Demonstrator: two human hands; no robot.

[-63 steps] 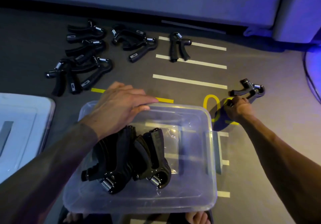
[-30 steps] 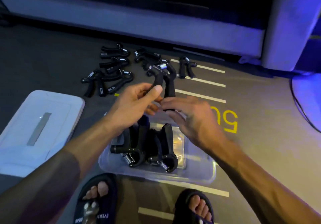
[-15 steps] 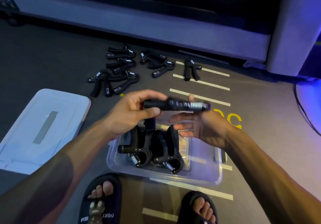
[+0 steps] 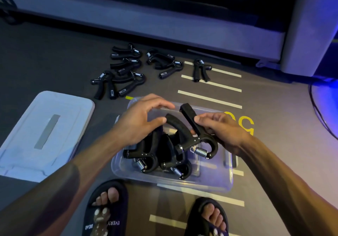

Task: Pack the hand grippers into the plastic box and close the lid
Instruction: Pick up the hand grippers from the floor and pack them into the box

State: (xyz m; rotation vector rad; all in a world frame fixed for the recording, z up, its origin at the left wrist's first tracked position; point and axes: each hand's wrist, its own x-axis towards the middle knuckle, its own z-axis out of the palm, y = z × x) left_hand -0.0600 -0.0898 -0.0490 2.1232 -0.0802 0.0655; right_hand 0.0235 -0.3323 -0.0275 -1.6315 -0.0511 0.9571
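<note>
Hand grippers [image 4: 155, 158] already lie in the plastic box [image 4: 215, 179] at the person's feet, at least two, while another gripper [image 4: 190, 135] is over the box. The right hand [image 4: 219, 131] pinches one handle; the left hand [image 4: 142, 120] touches the other with its thumb, fingers loosely spread. Seven or so loose grippers [image 4: 128, 71] wait on the floor, and the lid [image 4: 45, 131] lies off to the left.
</note>
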